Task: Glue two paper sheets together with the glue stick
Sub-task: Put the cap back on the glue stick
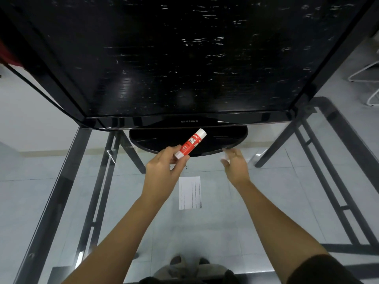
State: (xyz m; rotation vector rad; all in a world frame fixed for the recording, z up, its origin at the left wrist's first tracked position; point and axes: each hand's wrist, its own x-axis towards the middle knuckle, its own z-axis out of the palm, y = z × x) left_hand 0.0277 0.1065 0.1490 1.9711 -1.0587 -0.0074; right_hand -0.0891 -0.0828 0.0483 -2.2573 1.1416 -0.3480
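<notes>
The red-and-white glue stick (190, 144) is pinched by its lower end in the left hand (164, 167), raised above a printed paper sheet (190, 193) on the glass table (266, 201). The right hand (235, 165) hovers open and empty beside the Samsung monitor's base (225, 138).

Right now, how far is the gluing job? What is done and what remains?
Done: the left hand has picked up the glue stick, held above the glass table. Its white cap looks still on. In hand: the right hand is open, reaching forward, blurred. Left: one printed paper sheet lies flat on the table with no visible glue; a second sheet is not clearly seen. Uncapping, spreading and pressing all remain.
</notes>
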